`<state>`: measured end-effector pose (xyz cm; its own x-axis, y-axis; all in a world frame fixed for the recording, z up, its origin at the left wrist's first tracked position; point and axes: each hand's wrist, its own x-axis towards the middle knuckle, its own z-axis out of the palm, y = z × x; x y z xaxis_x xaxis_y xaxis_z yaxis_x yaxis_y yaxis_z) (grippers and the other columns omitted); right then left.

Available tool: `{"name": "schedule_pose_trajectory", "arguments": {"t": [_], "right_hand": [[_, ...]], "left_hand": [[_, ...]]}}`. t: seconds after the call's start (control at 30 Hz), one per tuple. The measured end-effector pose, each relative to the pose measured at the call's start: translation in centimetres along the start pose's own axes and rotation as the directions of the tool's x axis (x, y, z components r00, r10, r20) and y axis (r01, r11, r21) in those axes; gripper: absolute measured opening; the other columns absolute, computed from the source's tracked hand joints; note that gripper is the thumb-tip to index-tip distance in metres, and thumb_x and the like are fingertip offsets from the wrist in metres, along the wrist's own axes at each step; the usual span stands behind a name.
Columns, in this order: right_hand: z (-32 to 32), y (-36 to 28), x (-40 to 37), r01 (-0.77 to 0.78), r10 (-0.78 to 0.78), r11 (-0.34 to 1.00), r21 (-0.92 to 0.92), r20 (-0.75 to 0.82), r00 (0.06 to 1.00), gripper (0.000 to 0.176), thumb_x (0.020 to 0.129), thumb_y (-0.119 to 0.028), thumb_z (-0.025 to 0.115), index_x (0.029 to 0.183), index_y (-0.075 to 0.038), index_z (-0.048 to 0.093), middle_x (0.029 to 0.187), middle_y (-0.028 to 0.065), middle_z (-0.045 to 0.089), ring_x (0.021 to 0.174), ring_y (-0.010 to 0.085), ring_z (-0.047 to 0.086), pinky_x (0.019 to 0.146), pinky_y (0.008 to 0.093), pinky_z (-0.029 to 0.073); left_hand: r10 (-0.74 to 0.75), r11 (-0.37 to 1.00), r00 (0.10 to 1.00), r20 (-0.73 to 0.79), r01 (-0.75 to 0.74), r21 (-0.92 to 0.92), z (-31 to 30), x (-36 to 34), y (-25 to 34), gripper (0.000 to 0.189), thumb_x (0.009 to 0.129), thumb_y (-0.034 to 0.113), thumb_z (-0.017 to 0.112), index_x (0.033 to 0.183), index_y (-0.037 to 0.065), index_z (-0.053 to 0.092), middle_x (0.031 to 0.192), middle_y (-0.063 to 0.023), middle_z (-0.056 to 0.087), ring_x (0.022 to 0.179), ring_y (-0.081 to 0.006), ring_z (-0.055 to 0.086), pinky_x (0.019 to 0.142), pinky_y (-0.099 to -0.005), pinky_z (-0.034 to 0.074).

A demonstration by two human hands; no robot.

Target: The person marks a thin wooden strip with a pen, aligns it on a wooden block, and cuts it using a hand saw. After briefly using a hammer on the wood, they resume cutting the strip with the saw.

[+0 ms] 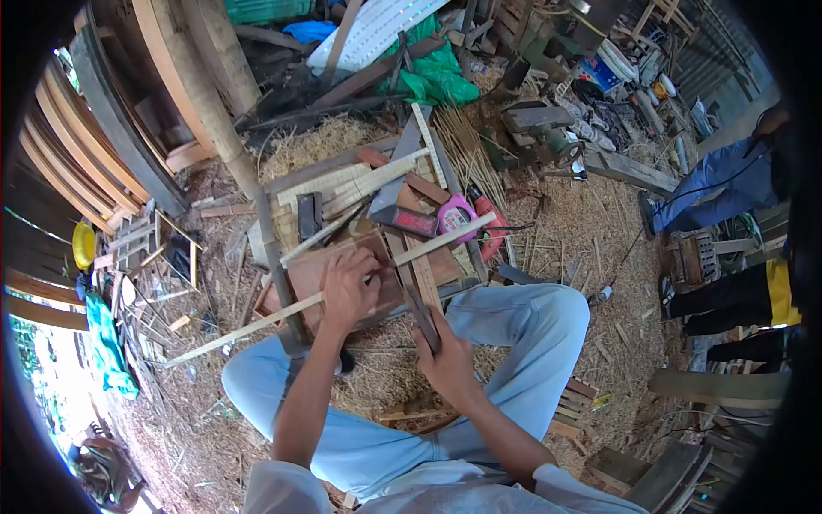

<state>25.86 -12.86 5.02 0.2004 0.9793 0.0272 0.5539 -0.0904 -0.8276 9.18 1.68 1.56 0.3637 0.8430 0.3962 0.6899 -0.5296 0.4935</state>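
Note:
A long thin wooden strip (257, 331) lies slantwise over a low wooden work surface (300, 330). My left hand (351, 284) is bent over the strip and presses on it; its fingertips are partly hidden. Closed around a dark, narrow flat tool (418, 313) is my right hand (447, 364), just right of the strip's middle. The tool's tip reaches up near the strip. Beyond my hands are a pink tape measure (456, 216), a red-and-black tool (489, 224), a dark block (309, 216) and several pale wood pieces (342, 187).
Wood shavings (531, 300) cover the ground. Curved planks (90, 128) lean at the left. A green machine (522, 141) and scattered tools stand ahead. Two people's legs (715, 188) (728, 300) are at the right, near a cable. Stacked wood (569, 411) lies beside my knee.

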Motion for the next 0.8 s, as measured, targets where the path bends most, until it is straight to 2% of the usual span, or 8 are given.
{"name": "schedule_pose_trajectory", "arguments": {"t": [0.1,0.2,0.3,0.47,0.57,0.63,0.73,0.8], "right_hand": [[-3.8,0.6,-6.7,-0.075,0.075,0.997,-0.003,0.039,0.996,0.049,0.095,-0.018,0.065,0.140,-0.001,0.053,0.081,0.0256,0.070,0.066,0.0443,0.069,0.059,0.0488,0.055],[-5.1,0.8,-8.5,-0.161,0.159,0.986,0.030,0.064,0.985,0.050,0.094,-0.016,0.066,0.141,-0.003,0.054,0.082,0.0235,0.071,0.066,0.0423,0.070,0.059,0.0465,0.056],[-2.0,1.4,-3.6,0.003,-0.002,1.000,-0.031,0.024,1.000,0.049,0.094,-0.013,0.066,0.140,0.000,0.053,0.079,0.0244,0.070,0.066,0.0429,0.070,0.058,0.0455,0.056],[1.3,-0.7,3.2,0.042,-0.042,0.997,0.060,0.008,0.999,0.048,0.095,-0.012,0.064,0.138,0.004,0.053,0.073,0.0266,0.067,0.066,0.0434,0.069,0.057,0.0468,0.054],[-1.3,-0.8,-1.1,-0.101,0.102,0.995,-0.024,0.073,0.992,0.044,0.092,-0.011,0.069,0.133,0.003,0.058,0.082,0.0256,0.070,0.070,0.0322,0.074,0.059,0.0395,0.054],[-2.9,1.1,-5.7,0.043,-0.045,0.994,-0.105,-0.014,0.999,0.044,0.092,-0.010,0.069,0.132,0.005,0.058,0.087,0.0232,0.073,0.069,0.0300,0.074,0.061,0.0373,0.056],[-4.9,0.5,-8.8,-0.147,0.145,0.989,0.034,0.052,0.988,0.044,0.093,-0.010,0.068,0.132,0.007,0.057,0.092,0.0218,0.074,0.073,0.0293,0.075,0.066,0.0362,0.058],[-3.5,1.6,-7.3,-0.080,0.081,0.997,-0.019,0.049,0.996,0.044,0.093,-0.011,0.067,0.133,0.006,0.056,0.092,0.0229,0.074,0.074,0.0314,0.075,0.066,0.0371,0.057]], "left_hand": [[-0.025,0.998,0.999,-0.043,0.022,-0.066,0.0,0.4,-0.2,0.013,0.074,0.010,0.076,0.079,0.007,0.065,0.089,-0.0030,0.065,0.089,-0.0260,0.062,0.079,-0.0416,0.044],[0.002,0.996,0.995,-0.095,-0.011,-0.089,0.1,0.0,-0.1,0.013,0.074,0.011,0.077,0.079,0.007,0.065,0.088,-0.0032,0.065,0.090,-0.0255,0.062,0.079,-0.0412,0.043],[0.013,0.997,0.996,-0.085,-0.019,-0.080,-0.3,0.5,0.2,0.012,0.073,0.009,0.076,0.079,0.007,0.065,0.088,-0.0034,0.064,0.089,-0.0253,0.061,0.079,-0.0408,0.043],[0.039,0.999,0.999,-0.014,-0.039,-0.006,-1.1,0.5,0.2,0.014,0.069,0.006,0.074,0.079,0.007,0.065,0.086,-0.0036,0.061,0.086,-0.0259,0.060,0.077,-0.0400,0.042],[0.022,0.998,0.999,-0.040,-0.024,-0.050,-0.4,0.5,0.2,0.013,0.071,0.007,0.074,0.079,0.007,0.065,0.086,-0.0039,0.061,0.088,-0.0258,0.060,0.077,-0.0405,0.042],[0.000,0.997,0.998,-0.063,-0.006,-0.082,0.1,0.4,-0.2,0.012,0.072,0.007,0.074,0.079,0.007,0.065,0.086,-0.0040,0.061,0.088,-0.0258,0.060,0.078,-0.0408,0.042],[0.022,0.995,0.996,-0.082,-0.030,-0.097,0.1,0.2,-0.3,0.011,0.074,0.009,0.075,0.079,0.007,0.065,0.087,-0.0042,0.062,0.088,-0.0258,0.060,0.078,-0.0414,0.042],[-0.002,0.996,0.998,-0.062,-0.003,-0.090,-0.3,0.4,0.3,0.011,0.073,0.009,0.074,0.079,0.007,0.065,0.089,-0.0042,0.063,0.090,-0.0259,0.061,0.080,-0.0416,0.043]]}}
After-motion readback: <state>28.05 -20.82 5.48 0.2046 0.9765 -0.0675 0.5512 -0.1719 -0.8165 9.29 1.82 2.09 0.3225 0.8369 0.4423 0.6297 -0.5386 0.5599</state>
